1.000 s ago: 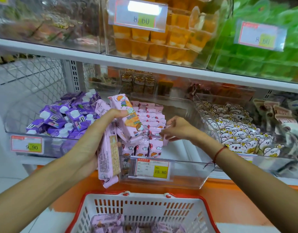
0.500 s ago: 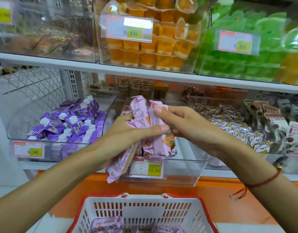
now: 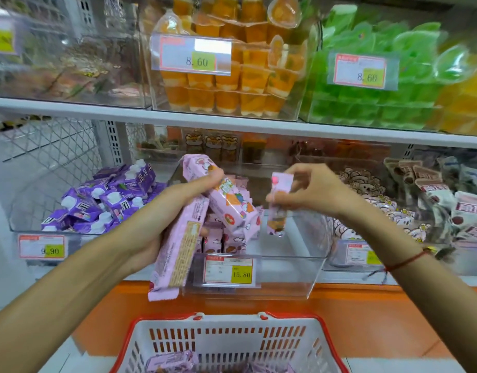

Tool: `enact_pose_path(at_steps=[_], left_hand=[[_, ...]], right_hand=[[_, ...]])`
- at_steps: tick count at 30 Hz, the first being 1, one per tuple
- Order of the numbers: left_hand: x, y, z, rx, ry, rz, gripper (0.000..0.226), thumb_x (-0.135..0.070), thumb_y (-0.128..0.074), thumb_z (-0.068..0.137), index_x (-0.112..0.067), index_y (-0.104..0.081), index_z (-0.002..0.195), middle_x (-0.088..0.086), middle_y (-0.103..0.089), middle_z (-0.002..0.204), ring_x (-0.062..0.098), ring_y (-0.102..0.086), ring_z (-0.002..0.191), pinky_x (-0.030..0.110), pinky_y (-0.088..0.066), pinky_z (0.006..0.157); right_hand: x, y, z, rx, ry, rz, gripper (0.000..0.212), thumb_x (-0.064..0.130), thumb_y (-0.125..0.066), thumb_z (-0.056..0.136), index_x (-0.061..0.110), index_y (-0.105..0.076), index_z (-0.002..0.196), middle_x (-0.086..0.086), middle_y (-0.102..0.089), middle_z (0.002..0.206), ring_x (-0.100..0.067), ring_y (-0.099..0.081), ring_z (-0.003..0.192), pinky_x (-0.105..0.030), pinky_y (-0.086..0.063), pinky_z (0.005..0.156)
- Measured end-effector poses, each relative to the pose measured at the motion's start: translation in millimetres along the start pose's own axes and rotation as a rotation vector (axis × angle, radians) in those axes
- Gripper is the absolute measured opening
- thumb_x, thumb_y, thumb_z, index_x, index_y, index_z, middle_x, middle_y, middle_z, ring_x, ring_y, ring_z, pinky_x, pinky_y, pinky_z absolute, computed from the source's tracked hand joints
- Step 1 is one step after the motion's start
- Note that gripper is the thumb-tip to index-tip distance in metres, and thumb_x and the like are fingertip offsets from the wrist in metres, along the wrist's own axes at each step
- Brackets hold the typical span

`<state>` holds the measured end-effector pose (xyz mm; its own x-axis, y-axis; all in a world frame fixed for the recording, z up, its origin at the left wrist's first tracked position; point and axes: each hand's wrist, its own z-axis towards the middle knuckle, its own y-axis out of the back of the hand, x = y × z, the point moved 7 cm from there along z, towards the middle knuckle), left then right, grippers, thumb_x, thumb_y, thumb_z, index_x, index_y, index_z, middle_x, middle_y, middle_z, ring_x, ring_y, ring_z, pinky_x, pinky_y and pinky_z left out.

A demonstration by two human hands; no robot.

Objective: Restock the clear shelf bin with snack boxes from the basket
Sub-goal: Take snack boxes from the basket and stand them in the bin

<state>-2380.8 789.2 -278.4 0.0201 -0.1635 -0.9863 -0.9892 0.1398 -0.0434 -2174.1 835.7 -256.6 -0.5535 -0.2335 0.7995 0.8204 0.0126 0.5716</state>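
head view: looking down and forward at a shop shelf, both arms reaching in.
basket: white basket point(image 3: 226, 343) with a red rim at the bottom edge, nearest the camera; pink packs lie inside point(image 3: 168, 362).
left hand: left hand point(image 3: 164, 219) has its grip clenched round a bunch of pink snack boxes point(image 3: 178, 251); one long box hangs down in front of the bin's front wall, another tilts up and right over the bin, with the thumb pressed on its top.
right hand: right hand point(image 3: 310, 192) pinches a single snack box point(image 3: 277, 205) at its upper end, fingers curled on it; the box hangs upright above the bin's open top, apart from the left bunch.
wrist: a red string bracelet point(image 3: 409, 261) on the right wrist.
clear shelf bin: clear shelf bin point(image 3: 285, 265) on the lower shelf between the hands; pink boxes stand in its left part, and a price tag reading 15.80 point(image 3: 229, 270) is on its front.
neighbours: purple cartons point(image 3: 108, 197) in the bin to the left, white and brown packs point(image 3: 379, 208) to the right.
upper shelf: orange jelly cups point(image 3: 232, 84) and green jelly cups point(image 3: 379, 84) in clear bins, each tagged 8.60.
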Motion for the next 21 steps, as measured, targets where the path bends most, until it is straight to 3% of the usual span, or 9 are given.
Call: enact_pose_path(at_steps=[2, 4, 7, 10, 14, 16, 18, 21], left_hand=[[1.1, 13.4, 0.6, -0.06, -0.092, 0.029, 0.034, -0.049, -0.066, 0.054, -0.024, -0.078, 0.074, -0.004, -0.075, 0.075, 0.006, -0.068, 0.06, 0.017, -0.051, 0.044], [4.3, 21.8, -1.0, -0.091, -0.139, 0.021, 0.014, -0.048, -0.065, 0.061, -0.037, -0.075, 0.062, -0.011, -0.073, 0.065, -0.001, -0.065, 0.053, 0.016, -0.05, 0.043], [9.3, 28.8, 0.3, -0.102, -0.152, 0.032, 0.014, -0.051, -0.066, 0.055, -0.042, -0.074, 0.063, -0.013, -0.072, 0.066, -0.003, -0.065, 0.054, 0.016, -0.049, 0.042], [12.3, 29.7, 1.5, -0.078, -0.163, 0.03, 0.021, -0.053, -0.067, 0.051, -0.042, -0.075, 0.067, -0.012, -0.073, 0.07, -0.003, -0.066, 0.057, 0.016, -0.05, 0.044], [16.0, 28.8, 4.0, -0.067, -0.156, 0.013, 0.018, -0.05, -0.069, 0.053, -0.042, -0.075, 0.069, -0.011, -0.074, 0.071, -0.002, -0.063, 0.052, 0.018, -0.051, 0.044], [17.0, 26.6, 4.3, -0.054, -0.163, -0.005, 0.017, -0.047, -0.069, 0.054, -0.041, -0.075, 0.068, -0.01, -0.074, 0.072, -0.001, -0.065, 0.053, 0.017, -0.049, 0.042], [18.0, 24.9, 3.8, -0.029, -0.169, -0.013, 0.016, -0.046, -0.069, 0.056, -0.041, -0.075, 0.071, -0.01, -0.075, 0.075, -0.001, -0.067, 0.058, 0.016, -0.047, 0.042], [20.2, 22.5, 3.6, 0.016, -0.172, -0.013, 0.019, -0.045, -0.069, 0.061, -0.039, -0.076, 0.078, -0.008, -0.075, 0.083, -0.002, -0.068, 0.066, 0.014, -0.048, 0.044]], right_hand=[[-17.8, -19.0, 13.6, 0.065, -0.101, -0.244, 0.032, 0.024, -0.088, 0.062, 0.014, -0.066, 0.083, 0.002, -0.068, 0.064, -0.005, -0.059, 0.052, -0.017, -0.044, 0.053], [-36.1, -41.6, 23.5, 0.164, -0.191, -0.294, 0.027, 0.022, -0.088, 0.063, 0.016, -0.066, 0.077, 0.0, -0.067, 0.068, -0.006, -0.059, 0.055, -0.013, -0.046, 0.052], [-57.8, -68.5, 34.4, 0.199, -0.269, -0.232, 0.029, 0.015, -0.088, 0.064, 0.012, -0.067, 0.085, -0.003, -0.065, 0.078, -0.011, -0.059, 0.065, -0.013, -0.045, 0.052], [-70.1, -73.2, 43.3, 0.091, -0.282, -0.29, 0.049, 0.015, -0.088, 0.062, 0.008, -0.064, 0.104, -0.005, -0.065, 0.095, -0.014, -0.06, 0.079, -0.023, -0.051, 0.067], [-76.5, -79.2, 46.2, 0.053, -0.3, -0.188, 0.054, 0.011, -0.087, 0.061, 0.009, -0.055, 0.105, -0.013, -0.065, 0.109, -0.025, -0.066, 0.098, -0.04, -0.055, 0.088], [-74.1, -82.6, 46.6, 0.079, -0.288, -0.153, 0.049, 0.008, -0.086, 0.063, 0.011, -0.053, 0.099, -0.013, -0.066, 0.102, -0.023, -0.066, 0.089, -0.034, -0.057, 0.08], [-73.2, -84.6, 45.2, 0.116, -0.312, -0.07, 0.046, 0.002, -0.082, 0.067, 0.011, -0.052, 0.1, -0.012, -0.065, 0.095, -0.019, -0.063, 0.074, -0.023, -0.056, 0.06], [-73.5, -84.5, 41.2, 0.171, -0.327, -0.063, 0.051, -0.002, -0.078, 0.071, 0.006, -0.052, 0.114, -0.014, -0.061, 0.102, -0.021, -0.061, 0.081, -0.024, -0.055, 0.061]])
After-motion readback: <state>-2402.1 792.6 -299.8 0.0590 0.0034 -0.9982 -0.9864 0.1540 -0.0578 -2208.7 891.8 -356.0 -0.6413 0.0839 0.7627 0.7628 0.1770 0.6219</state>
